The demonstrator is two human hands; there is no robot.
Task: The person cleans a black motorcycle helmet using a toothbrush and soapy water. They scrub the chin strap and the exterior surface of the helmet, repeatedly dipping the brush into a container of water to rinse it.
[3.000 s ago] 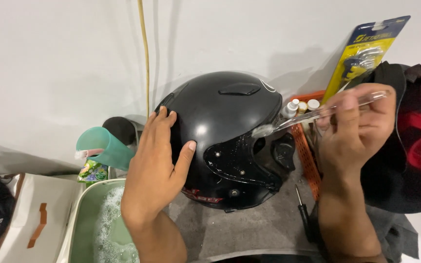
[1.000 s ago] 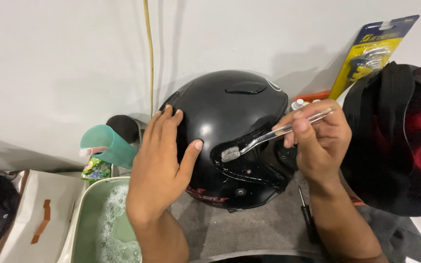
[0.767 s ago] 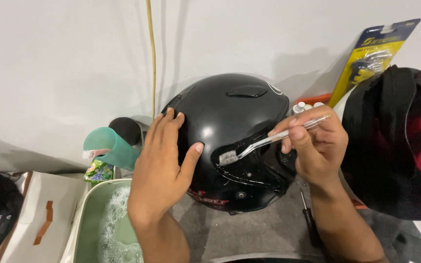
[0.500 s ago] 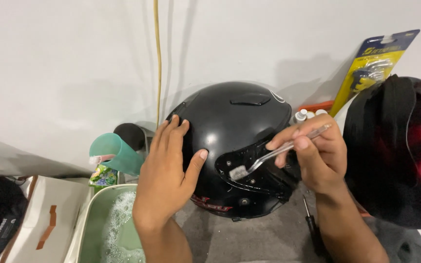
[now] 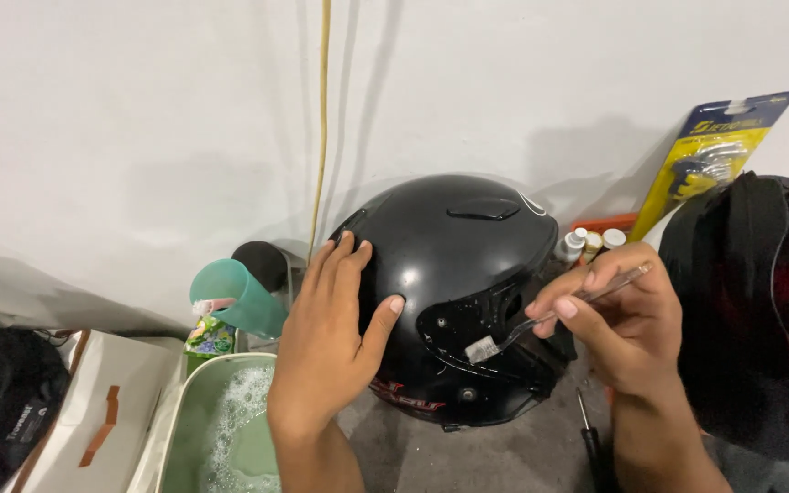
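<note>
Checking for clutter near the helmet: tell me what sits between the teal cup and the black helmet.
In the head view, the left hand lies flat on the black helmet, between it and the teal cup; behind, a dark round object stands beside the cup.

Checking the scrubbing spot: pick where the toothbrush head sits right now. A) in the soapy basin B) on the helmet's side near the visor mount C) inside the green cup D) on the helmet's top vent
B: the right hand holds the toothbrush with its bristles on the side of the black helmet, by the visor mount, while the left hand steadies the shell.

The left hand hides part of the black helmet. At 7 o'clock, the soapy basin is cut off.
</note>
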